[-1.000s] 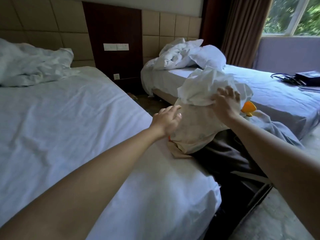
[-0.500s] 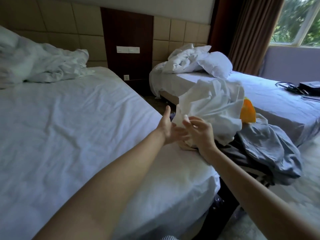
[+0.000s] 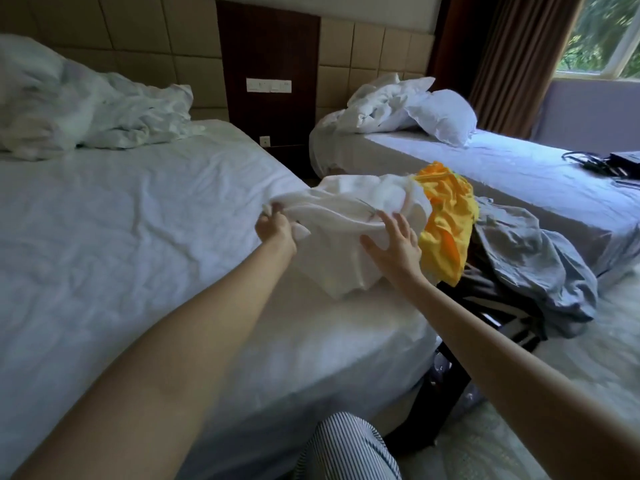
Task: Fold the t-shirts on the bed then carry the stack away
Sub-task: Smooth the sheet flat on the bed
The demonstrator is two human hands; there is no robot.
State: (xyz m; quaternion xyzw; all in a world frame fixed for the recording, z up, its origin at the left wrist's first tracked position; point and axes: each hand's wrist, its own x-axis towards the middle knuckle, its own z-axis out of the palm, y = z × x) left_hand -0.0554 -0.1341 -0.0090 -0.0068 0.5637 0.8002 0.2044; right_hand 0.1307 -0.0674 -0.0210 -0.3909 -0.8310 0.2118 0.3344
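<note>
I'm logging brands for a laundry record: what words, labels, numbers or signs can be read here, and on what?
No text can be read in this view.
white t-shirt: a small dark mark on the fabric, too blurred to read.
wall switch plate: no legible marking.
dark items on the far bed: too small and dark to tell.

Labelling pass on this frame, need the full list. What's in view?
white t-shirt: 1, white, near bed's right edge
yellow garment: 1, yellow-orange, right of white t-shirt
grey garment: 1, blue-grey, between the beds
near bed: 1, white sheet, left
far bed: 1, white sheet, right
duvets: 2, white, one at each bed's head
pillow: 1, white, far bed
switch panel: 1, white, wall between beds
curtain: 1, brown, top right
left hand: 1, grip on white t-shirt's edge
right hand: 1, fingers spread on white t-shirt
</note>
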